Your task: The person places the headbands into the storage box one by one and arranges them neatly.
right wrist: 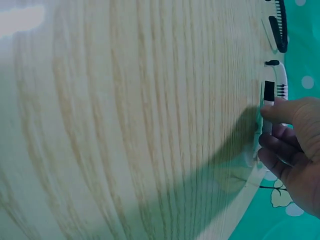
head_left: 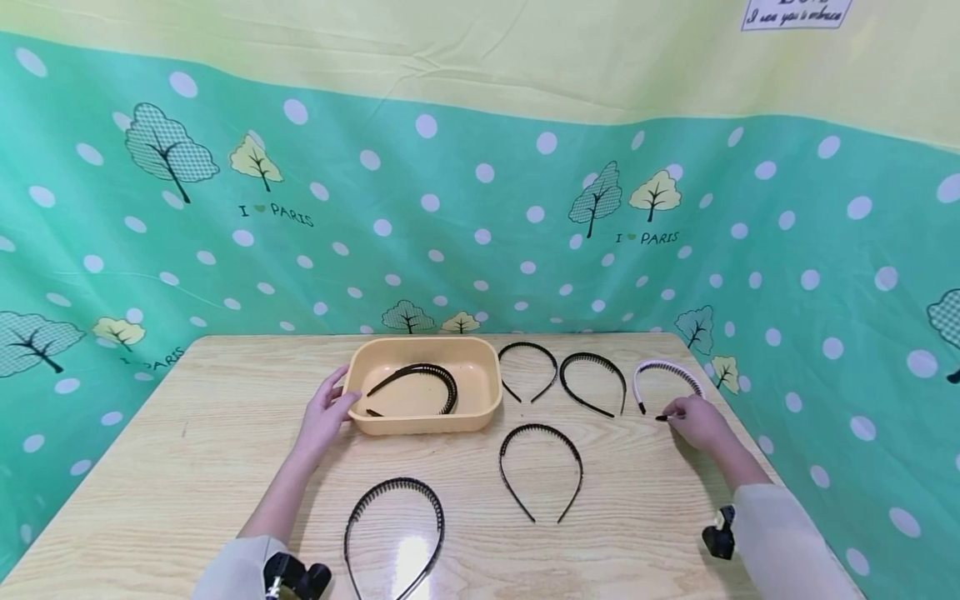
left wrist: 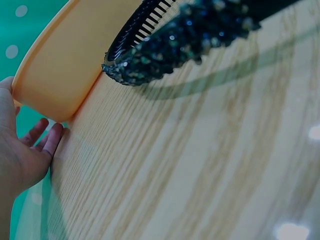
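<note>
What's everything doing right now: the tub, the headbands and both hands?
Tan tub: upright, at least one black headband inside
Pale headband: one end pinched
Four other black headbands: lying on the table
Left hand: touching the tub
Right hand: pinching the pale headband

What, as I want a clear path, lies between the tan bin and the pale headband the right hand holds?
In the head view, a black headband lies beside the tan bin, then another black headband nearer the pale headband.
</note>
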Demonstrator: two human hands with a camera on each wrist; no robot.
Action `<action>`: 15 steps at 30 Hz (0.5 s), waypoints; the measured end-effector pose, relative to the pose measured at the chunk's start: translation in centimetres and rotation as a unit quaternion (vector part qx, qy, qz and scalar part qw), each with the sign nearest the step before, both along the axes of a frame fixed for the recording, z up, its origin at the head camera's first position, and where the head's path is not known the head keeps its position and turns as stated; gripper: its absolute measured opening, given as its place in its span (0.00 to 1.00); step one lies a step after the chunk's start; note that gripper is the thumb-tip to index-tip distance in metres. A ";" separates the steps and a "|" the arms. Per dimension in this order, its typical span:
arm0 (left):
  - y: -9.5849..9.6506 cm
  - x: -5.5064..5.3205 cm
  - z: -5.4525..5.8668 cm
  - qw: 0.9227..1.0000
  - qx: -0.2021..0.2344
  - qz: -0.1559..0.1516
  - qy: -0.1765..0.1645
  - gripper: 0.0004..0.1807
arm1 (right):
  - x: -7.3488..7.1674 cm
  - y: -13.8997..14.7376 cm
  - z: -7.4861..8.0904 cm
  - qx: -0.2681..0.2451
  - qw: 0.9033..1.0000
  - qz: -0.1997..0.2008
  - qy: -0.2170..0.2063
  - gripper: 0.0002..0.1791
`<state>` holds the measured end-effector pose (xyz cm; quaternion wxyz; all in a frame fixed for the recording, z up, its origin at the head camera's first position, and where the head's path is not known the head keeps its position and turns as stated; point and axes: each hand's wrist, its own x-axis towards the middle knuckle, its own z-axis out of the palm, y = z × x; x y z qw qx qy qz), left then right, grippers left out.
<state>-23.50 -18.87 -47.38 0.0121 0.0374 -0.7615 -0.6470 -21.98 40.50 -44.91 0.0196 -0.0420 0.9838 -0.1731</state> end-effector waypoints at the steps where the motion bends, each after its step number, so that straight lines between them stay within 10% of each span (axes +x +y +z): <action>1: 0.0 0.0 0.0 1.000 0.000 0.000 0.001 0.33 | 0.0 0.0 0.0 0.000 1.000 -0.004 -0.002 0.09; 15: 0.1 0.1 0.1 1.000 -0.003 0.003 0.004 0.32 | 0.0 -0.6 0.8 0.012 1.000 -0.004 0.012 0.10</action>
